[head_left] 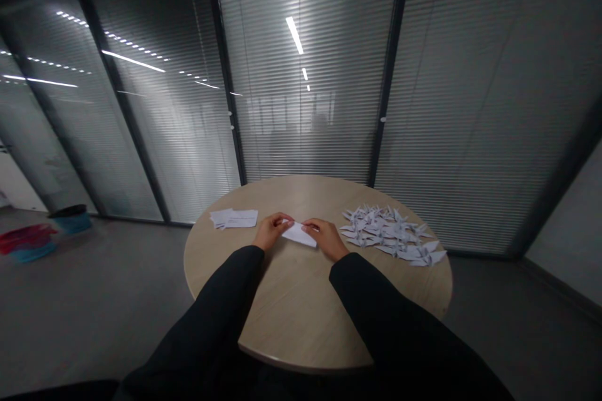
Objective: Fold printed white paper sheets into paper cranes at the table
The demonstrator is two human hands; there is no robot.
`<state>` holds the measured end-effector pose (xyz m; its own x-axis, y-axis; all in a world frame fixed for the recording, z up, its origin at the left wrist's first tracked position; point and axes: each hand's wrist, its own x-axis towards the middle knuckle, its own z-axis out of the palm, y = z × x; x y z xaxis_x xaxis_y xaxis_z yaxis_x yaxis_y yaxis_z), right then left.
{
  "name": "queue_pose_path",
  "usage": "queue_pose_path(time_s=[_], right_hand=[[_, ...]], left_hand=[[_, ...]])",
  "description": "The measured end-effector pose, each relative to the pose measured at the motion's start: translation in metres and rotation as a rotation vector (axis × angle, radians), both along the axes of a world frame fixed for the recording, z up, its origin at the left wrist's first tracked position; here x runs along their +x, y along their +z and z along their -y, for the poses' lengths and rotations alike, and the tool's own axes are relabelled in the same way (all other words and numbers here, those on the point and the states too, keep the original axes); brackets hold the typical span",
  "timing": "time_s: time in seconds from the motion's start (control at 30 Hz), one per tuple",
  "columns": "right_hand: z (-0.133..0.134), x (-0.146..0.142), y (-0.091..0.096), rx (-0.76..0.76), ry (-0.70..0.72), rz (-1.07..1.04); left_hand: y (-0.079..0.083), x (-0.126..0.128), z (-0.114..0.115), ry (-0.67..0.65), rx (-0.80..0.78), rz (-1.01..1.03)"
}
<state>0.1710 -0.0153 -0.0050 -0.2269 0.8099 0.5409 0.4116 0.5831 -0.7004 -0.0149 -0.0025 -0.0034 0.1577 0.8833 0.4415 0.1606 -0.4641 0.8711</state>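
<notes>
The left hand and right hand are nearly closed, pinching opposite ends of a folded white paper on the round wooden surface. Folded paper cranes lie heaped at 3 o'clock, loose white sheets at 9 o'clock. Uneven pinching could skew the fold; a wide sweep of the right hand could scatter the light cranes.
</notes>
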Motion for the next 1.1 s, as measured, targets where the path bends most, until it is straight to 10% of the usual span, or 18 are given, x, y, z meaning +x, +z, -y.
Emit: queue_pose_path(time_s=[0.33,1.1], right_hand=[[-0.007,0.000,-0.002,-0.028,-0.068,-0.094],[-0.018,-0.005,-0.013,-0.078,0.003,-0.296]], left_hand=[[-0.004,0.006,0.003,-0.164,-0.155,0.047],[-0.001,0.004,-0.005,-0.054,-0.204,0.261]])
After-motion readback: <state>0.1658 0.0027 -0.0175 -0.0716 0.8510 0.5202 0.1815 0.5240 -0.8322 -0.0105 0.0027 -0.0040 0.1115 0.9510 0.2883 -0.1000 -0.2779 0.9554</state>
